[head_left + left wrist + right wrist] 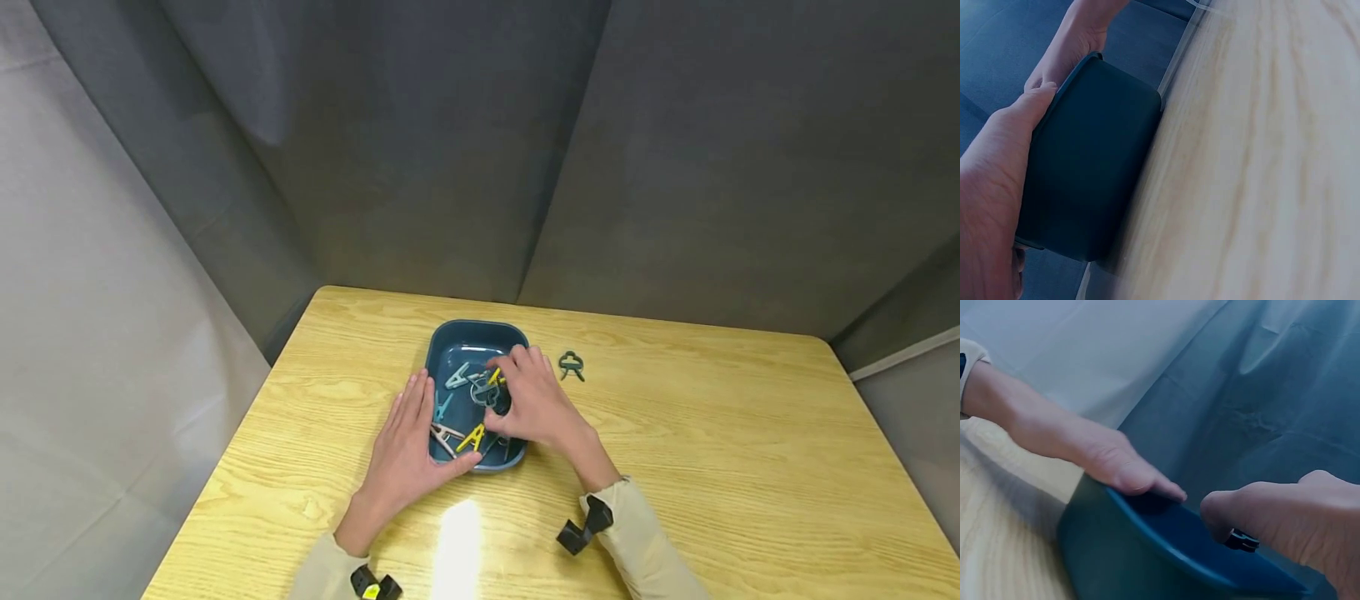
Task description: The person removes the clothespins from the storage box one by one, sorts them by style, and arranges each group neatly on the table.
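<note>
Clips are piled in the dark blue tray near the middle of the wooden table, grey, teal and yellow ones. From my feed, the left hand lies flat-fingered against the tray's left side, steadying it. The right hand reaches inside, fingers curled around a dark clip. Another dark green clip sits just right of the tray.

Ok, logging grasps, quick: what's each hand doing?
Left hand: open, resting against the blue tray.
Right hand: fingers curled inside tray; grip cannot be told.
</note>
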Demonstrator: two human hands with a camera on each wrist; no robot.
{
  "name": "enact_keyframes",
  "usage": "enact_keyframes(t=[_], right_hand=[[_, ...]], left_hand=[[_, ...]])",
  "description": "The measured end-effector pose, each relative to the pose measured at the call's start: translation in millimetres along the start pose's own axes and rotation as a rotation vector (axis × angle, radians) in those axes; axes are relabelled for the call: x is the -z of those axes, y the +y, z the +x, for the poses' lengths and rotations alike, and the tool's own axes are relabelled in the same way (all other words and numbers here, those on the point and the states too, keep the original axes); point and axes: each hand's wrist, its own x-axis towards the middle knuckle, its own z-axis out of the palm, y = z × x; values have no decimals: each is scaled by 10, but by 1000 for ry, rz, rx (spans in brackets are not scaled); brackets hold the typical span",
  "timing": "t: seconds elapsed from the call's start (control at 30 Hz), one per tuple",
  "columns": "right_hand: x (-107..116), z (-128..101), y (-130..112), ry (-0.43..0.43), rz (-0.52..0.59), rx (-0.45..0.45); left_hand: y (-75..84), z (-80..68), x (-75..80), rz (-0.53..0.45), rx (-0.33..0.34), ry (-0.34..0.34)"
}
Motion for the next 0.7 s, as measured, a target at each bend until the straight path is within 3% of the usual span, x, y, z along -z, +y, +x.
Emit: enact_keyframes(t=[0.3,0.7], right_hand=[[217,-44,134,68,1,-59],[280,-216,473,144,13,-110]], left_hand=[[0,15,3,-5,2,0],[-52,-158,-14,8,6,22]])
